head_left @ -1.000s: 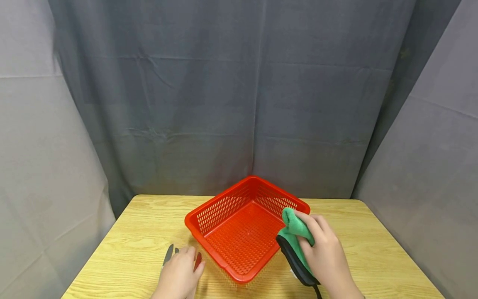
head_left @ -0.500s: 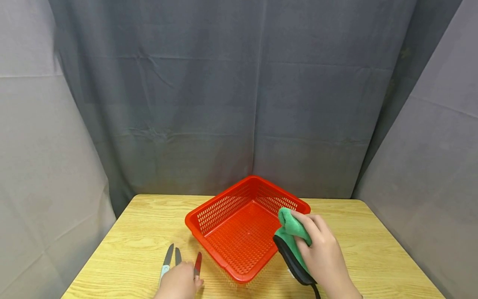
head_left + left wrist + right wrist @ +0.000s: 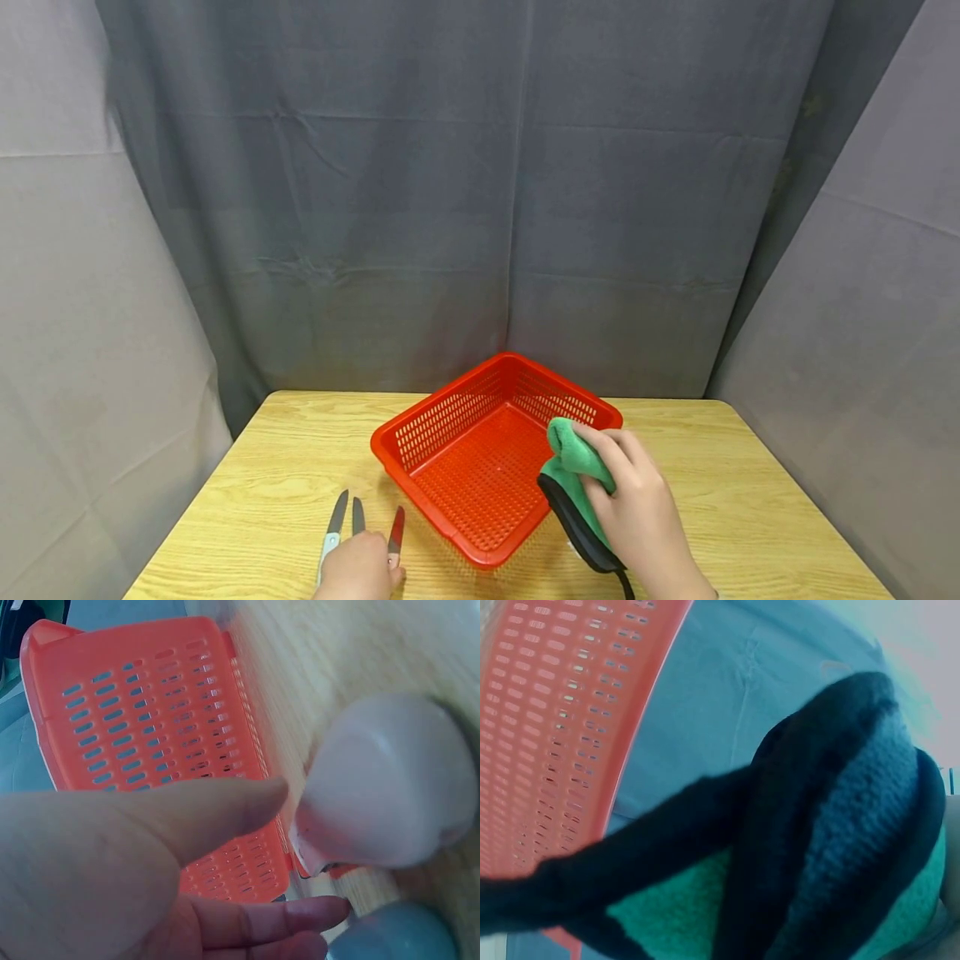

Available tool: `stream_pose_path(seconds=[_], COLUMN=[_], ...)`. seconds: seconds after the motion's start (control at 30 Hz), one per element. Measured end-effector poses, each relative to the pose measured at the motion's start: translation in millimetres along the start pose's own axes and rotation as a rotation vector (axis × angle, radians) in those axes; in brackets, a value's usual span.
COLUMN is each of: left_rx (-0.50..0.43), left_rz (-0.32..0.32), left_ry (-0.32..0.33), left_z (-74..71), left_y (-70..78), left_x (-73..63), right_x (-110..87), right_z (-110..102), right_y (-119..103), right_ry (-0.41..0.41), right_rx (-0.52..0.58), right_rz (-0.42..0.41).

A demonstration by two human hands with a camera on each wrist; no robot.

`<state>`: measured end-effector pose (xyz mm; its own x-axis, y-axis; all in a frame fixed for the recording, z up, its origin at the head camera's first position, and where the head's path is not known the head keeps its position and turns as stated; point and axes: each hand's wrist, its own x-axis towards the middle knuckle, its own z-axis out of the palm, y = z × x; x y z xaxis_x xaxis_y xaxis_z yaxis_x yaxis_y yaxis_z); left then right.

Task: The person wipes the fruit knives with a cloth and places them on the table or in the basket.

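Note:
Several knives lie side by side at the table's front left. One has a grey blade and a pale blue handle (image 3: 328,550), a second shows only its grey blade (image 3: 357,515), and the third, a knife with a reddish blade (image 3: 397,527), has a pinkish handle (image 3: 390,780). My left hand (image 3: 360,571) is low over the handles and hides the middle one; in the left wrist view its thumb and fingers are apart, close to the handle ends. My right hand (image 3: 633,504) grips a folded green cloth (image 3: 576,454) with black trim, over the basket's right edge.
A red perforated plastic basket (image 3: 427,500) stands turned cornerwise at the middle of the wooden table (image 3: 750,500). Grey curtains (image 3: 390,208) hang behind the table and along both sides.
My right hand has moved left with the cloth, nearer the basket's middle. My left hand has drawn back toward the table's front edge, baring the blades and the pale blue handle.

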<state>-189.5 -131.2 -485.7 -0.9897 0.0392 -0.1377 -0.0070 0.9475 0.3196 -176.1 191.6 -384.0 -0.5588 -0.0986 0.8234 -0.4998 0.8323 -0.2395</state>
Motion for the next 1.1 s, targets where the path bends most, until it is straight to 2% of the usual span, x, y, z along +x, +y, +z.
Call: stream_pose_path(seconds=[0.13, 0.4, 0.53, 0.8, 1.1], left_rx=[0.018, 0.013, 0.018, 0.02, -0.024], left_rz=[-0.011, 0.091, 0.099, 0.013, -0.037], left_ry=[-0.013, 0.011, 0.02, -0.054, -0.076], left_z=[1.4, 4.8, 5.3, 4.6, 6.5], left_y=[2.1, 2.1, 3.8, 9.1, 7.8], left_x=[-1.0, -1.1, -2.1, -5.5, -2.6], right_x=[0.0, -1.6, -2.7, -4.0, -5.7], right_z=[1.3, 4.5, 5.9, 8.8, 12.5], right_y=[-0.9, 0.1, 0.4, 1.1, 1.1], right_ry=[0.003, -0.003, -0.016, -0.05, -0.088], right_rx=[0.001, 0.009, 0.015, 0.007, -0.004], right_rz=[-0.002, 0.007, 0.012, 0.017, 0.004])
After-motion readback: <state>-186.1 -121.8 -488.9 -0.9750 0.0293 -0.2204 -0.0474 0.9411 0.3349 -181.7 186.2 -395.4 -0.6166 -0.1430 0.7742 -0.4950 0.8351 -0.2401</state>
